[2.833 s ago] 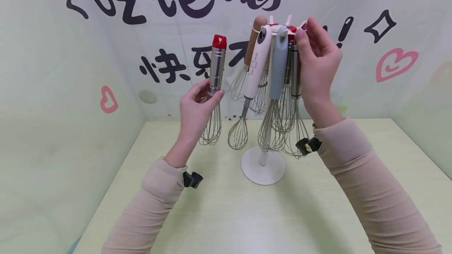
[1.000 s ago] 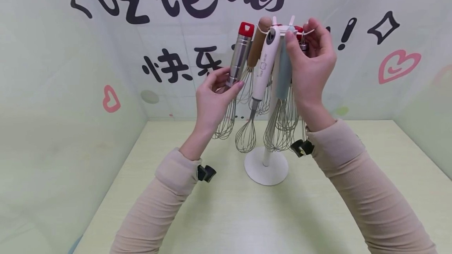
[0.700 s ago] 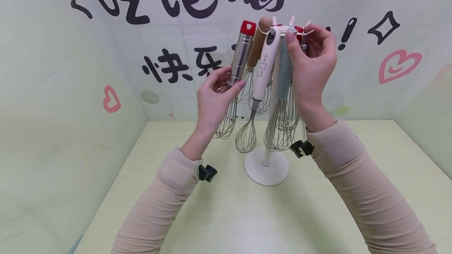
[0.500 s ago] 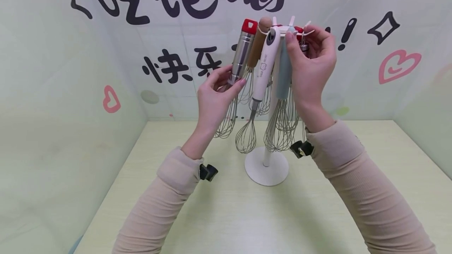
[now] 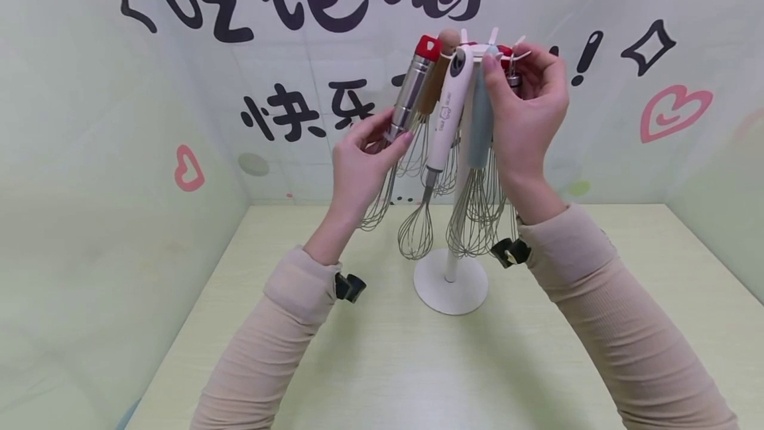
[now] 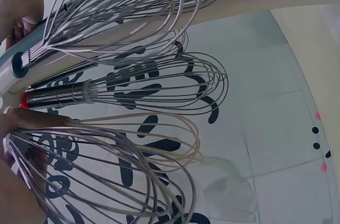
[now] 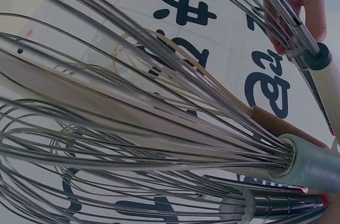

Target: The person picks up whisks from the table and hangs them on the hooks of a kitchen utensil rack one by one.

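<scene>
My left hand [image 5: 361,168] pinches a steel-handled whisk [image 5: 412,95] low on its handle. The whisk leans right, and its red, holed cap overlaps the wooden-handled whisk [image 5: 432,88] in the head view; whether they touch, I cannot tell. A white whisk stand [image 5: 450,294] stands on the table with several whisks hanging from its top ring. My right hand [image 5: 531,118] grips the ring's right side, thumb over the top of the light blue whisk [image 5: 479,125]. Its other fingers go behind the prongs, partly hidden. A white-handled whisk [image 5: 447,115] hangs between the hands.
The pale table [image 5: 388,363] extends in front of the stand. Behind it rises a wall [image 5: 298,171] with dark lettering and pink hearts. More whisk wires, including a steel whisk [image 6: 58,95] with a red end, crowd the stand's far side.
My left hand has brought the steel whisk right to the stand, and the whisk now leans further right. My right thumb has shifted left from an outer prong onto the light blue handle.
</scene>
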`<state>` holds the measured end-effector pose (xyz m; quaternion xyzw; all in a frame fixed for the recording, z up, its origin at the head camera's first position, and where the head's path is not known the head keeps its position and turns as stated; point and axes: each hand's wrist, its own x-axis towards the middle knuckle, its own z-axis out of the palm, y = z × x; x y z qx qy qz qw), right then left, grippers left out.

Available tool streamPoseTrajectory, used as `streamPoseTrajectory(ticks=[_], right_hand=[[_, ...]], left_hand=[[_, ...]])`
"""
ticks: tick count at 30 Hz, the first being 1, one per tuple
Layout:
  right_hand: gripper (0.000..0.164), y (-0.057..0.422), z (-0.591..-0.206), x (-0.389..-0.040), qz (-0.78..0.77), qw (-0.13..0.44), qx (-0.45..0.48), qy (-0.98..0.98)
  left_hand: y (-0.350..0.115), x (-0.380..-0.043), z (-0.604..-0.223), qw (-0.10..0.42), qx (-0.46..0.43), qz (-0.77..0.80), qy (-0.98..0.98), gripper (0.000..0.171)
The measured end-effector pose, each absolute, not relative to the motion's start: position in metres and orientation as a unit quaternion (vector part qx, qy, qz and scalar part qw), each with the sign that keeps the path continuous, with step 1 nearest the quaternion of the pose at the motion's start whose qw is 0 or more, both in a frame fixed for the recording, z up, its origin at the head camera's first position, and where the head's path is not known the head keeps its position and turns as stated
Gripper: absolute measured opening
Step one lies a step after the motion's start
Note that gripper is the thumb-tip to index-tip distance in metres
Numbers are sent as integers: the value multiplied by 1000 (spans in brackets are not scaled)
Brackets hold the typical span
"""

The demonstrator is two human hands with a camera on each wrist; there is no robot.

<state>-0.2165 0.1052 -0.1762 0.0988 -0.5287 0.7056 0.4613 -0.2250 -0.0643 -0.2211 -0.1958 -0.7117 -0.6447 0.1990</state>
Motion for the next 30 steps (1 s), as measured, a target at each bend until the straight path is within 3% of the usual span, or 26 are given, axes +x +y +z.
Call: streamPoseTrajectory(ticks=[10,30], right_hand=[[26,105,-177,-216,707,458,100,-530],[27,106,-177,-214,706,454,103,-534]], left_hand=[[-71,-231,-218,205,-223,-613,-729,42],[-66,-232,-226,168,-233,-604,-743,44]])
